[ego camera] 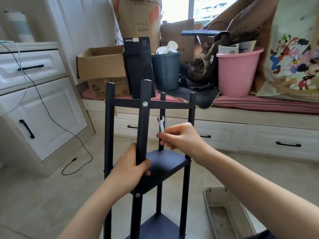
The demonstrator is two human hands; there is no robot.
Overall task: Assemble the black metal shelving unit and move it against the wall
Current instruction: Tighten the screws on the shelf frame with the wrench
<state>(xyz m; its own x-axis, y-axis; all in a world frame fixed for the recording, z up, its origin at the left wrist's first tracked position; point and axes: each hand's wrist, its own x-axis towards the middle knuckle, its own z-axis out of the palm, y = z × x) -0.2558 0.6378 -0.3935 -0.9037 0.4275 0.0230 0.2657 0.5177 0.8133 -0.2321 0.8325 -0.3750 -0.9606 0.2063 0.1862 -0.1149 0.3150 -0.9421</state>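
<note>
The black metal shelving unit [170, 161] stands upright on the tiled floor in front of me, with several round posts, a top frame and two dark shelves. My left hand [132, 167] grips the nearest post [144, 121] just above the middle shelf. A silver bolt head [145, 104] shows where that post meets the top frame, and another bolt [137, 195] sits lower down. My right hand [179, 136] pinches a small silver flat wrench [161, 125], held upright with its open jaw at the top, to the right of the post.
A window bench behind the unit carries cardboard boxes [101, 64], a black computer tower [139, 66], a dark bin [166, 71] and a pink bucket [239, 71]. White cabinets [34, 94] stand left, with a black cable [76, 163] trailing on the floor. A grey tray [226, 213] lies at lower right.
</note>
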